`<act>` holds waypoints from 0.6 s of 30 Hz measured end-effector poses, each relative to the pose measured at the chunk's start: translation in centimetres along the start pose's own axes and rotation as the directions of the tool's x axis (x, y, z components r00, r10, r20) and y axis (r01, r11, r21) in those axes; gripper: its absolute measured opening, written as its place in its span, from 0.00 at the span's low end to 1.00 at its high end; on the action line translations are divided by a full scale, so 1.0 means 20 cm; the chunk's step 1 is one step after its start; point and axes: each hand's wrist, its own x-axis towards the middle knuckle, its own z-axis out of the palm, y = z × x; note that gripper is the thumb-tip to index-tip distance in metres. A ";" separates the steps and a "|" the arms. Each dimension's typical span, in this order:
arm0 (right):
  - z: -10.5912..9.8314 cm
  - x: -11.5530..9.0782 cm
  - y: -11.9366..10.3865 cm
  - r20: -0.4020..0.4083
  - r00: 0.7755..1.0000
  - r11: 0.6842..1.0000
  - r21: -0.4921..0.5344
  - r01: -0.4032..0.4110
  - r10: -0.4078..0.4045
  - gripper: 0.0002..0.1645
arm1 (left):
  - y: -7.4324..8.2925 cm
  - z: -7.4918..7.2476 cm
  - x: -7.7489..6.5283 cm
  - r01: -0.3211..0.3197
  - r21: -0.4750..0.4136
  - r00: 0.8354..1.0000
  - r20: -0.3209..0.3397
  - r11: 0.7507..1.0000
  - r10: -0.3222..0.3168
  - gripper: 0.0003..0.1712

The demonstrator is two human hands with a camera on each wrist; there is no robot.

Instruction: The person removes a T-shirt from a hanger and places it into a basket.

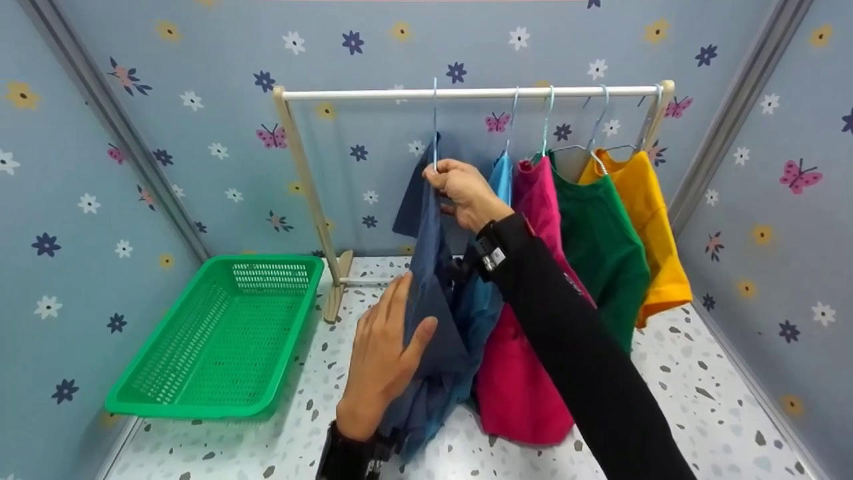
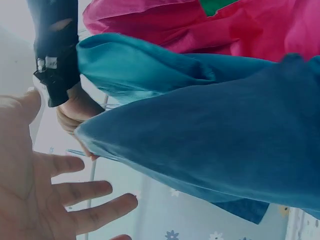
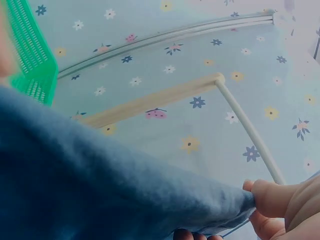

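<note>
My right hand point(image 1: 466, 190) pinches the top of a dark blue shirt point(image 1: 430, 293) close under the hook of its hanger point(image 1: 435, 120). That hook reaches up to the white rod of a clothes rack. In the right wrist view, the thumb and fingers of that hand point(image 3: 275, 205) close on the shirt's upper corner point(image 3: 210, 200). My left hand point(image 1: 383, 347) is spread beside the shirt's near side, fingers extended and thumb apart. The left wrist view shows that palm point(image 2: 30, 180) holding nothing, with the shirt point(image 2: 200, 135) hanging beside it.
Right of the dark blue shirt hang a bright blue garment point(image 1: 501, 177), a pink one point(image 1: 526, 393), a green shirt point(image 1: 600, 240) and a yellow shirt point(image 1: 643, 193). A green basket point(image 1: 283, 373) stands left of the rack point(image 1: 360, 95). Flowered walls enclose the speckled floor point(image 1: 706, 373).
</note>
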 end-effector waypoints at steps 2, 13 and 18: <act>-0.01 -0.02 0.02 0.001 1.000 1.000 -0.002 0.001 -0.001 0.09 | 0.01 0.00 0.04 0.005 -0.010 0.999 -0.043 1.000 -0.006 0.37; 0.01 -0.09 0.08 0.028 0.999 1.000 0.002 0.014 -0.014 0.07 | 0.06 0.02 0.32 0.085 -0.070 0.980 -0.173 0.994 -0.096 0.29; 0.03 -0.12 0.10 0.034 0.999 1.000 0.011 -0.002 0.002 0.08 | 0.07 0.05 0.37 0.097 -0.042 0.984 -0.146 0.994 -0.102 0.24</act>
